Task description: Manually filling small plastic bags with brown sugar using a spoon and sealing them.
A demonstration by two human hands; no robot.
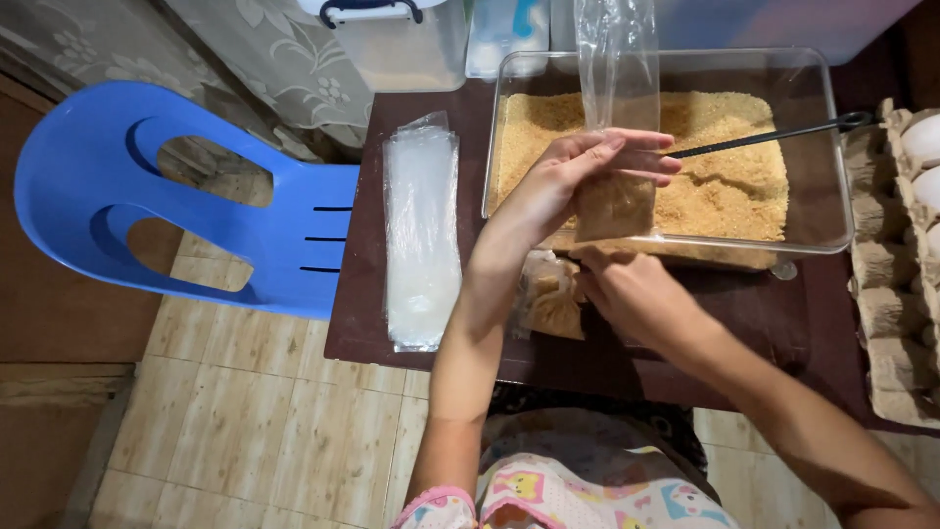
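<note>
My left hand (587, 171) grips a tall clear plastic bag (617, 59) around its middle, holding it upright over the near edge of a clear plastic tub (832, 196). The bag's bottom (615, 208) is filled with brown sugar-like grains. Just below the bag, my right hand (632, 294) touches its lower end with curled fingers. The tub holds a bed of the same brown grains (729, 186), and a black-handled scoop (774, 134) rests in them. Filled small bags (550, 299) lie on the dark table beside my right hand.
A stack of flat empty clear bags (421, 230) lies on the dark table (362, 294) at left. A blue plastic chair (147, 196) stands left of the table. An egg carton (896, 245) with eggs sits at right. White containers (401, 39) stand behind.
</note>
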